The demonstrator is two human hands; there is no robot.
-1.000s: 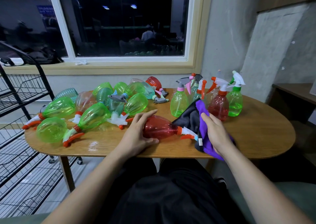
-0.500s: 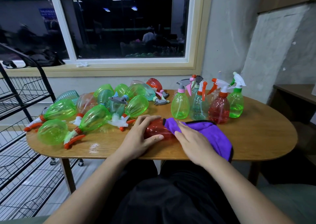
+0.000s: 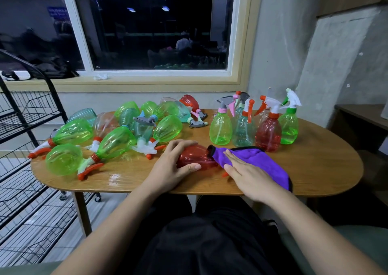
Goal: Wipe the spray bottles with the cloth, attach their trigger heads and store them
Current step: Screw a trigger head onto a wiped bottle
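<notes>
L hand (image 3: 174,166) gripping red bottle (image 3: 196,156), R hand (image 3: 249,177) pressing cloth (image 3: 264,159) flat-fingered, holding nothing; hard swipe risking it rolling into upright bottles (image 3: 220,127) nearby.

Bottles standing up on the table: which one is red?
The red bottle second from the right, between the bluish bottle and a green bottle. No other upright one is red.

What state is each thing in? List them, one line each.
red bottle: lying on its side, neck end under the purple cloth.
purple cloth: spread over the bottle's neck end.
left hand: grips the red bottle.
right hand: flat, pressing the purple cloth.
standing bottles: upright, trigger heads on.
bottle pile: lying on their sides.
</notes>
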